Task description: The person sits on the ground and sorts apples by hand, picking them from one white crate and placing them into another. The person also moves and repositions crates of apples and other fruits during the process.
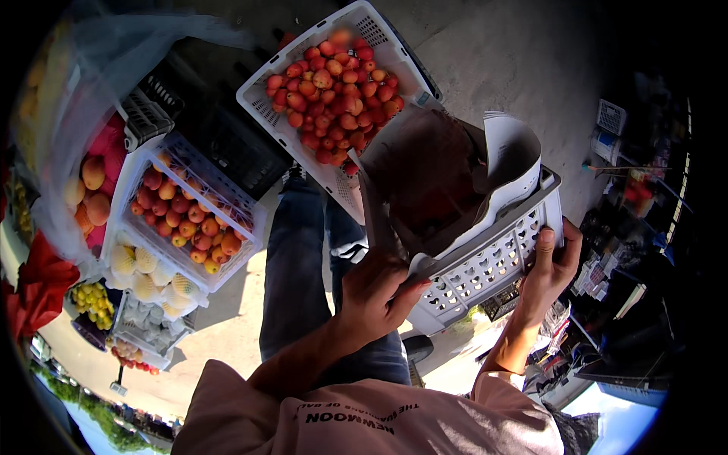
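Note:
Both hands hold a grey plastic crate (485, 262) with a perforated side, tilted in front of my body. My left hand (373, 294) is closed on its near left corner. My right hand (552, 254) grips the right end, thumb against the outer wall. Curled cardboard lining (516, 155) stands up inside the crate. Its inside is dark and reddish, and I cannot tell whether anything lies in there. Just beyond, a larger white crate (258, 95) carries many small red-orange fruits (334, 98); the held crate overlaps its near right part in view.
At the left stands a white basket (243, 269) of red-yellow fruits (186, 220). Near it are net-wrapped pale fruits (144, 273), green grapes (92, 303) and a dark crate (235, 144). Plastic film (83, 91) hangs at the far left. Stacked goods (599, 273) line the right.

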